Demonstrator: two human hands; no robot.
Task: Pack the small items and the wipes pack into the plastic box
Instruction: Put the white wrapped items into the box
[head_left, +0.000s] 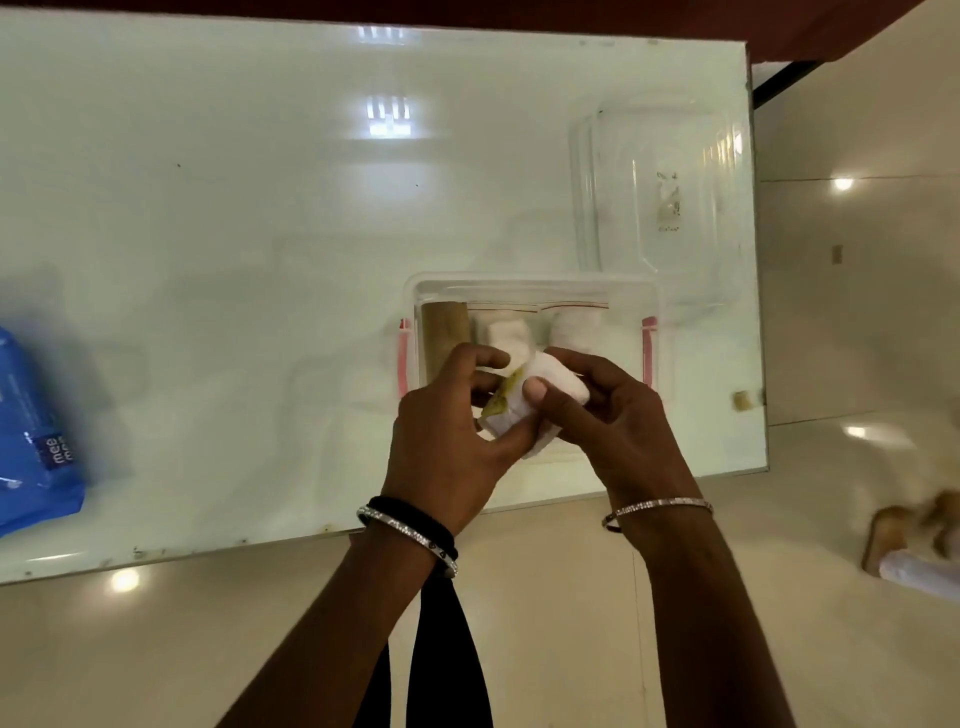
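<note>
While both hands — left hand (447, 436) and right hand (618, 415) — close their fingers (535, 388) on a small, soft white packet (558, 382) over the clear plastic box (655, 312), the blue wipes pack (31, 441) lies at nine o'clock on the table (234, 234) — light, squashy, probably best gripped across its flanks.

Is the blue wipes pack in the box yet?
Out. The blue wipes pack lies on the table's left edge, apart from the plastic box.

Bright overhead light glares off the glossy table (208, 208); edges blurred; wide-angle bending.
</note>
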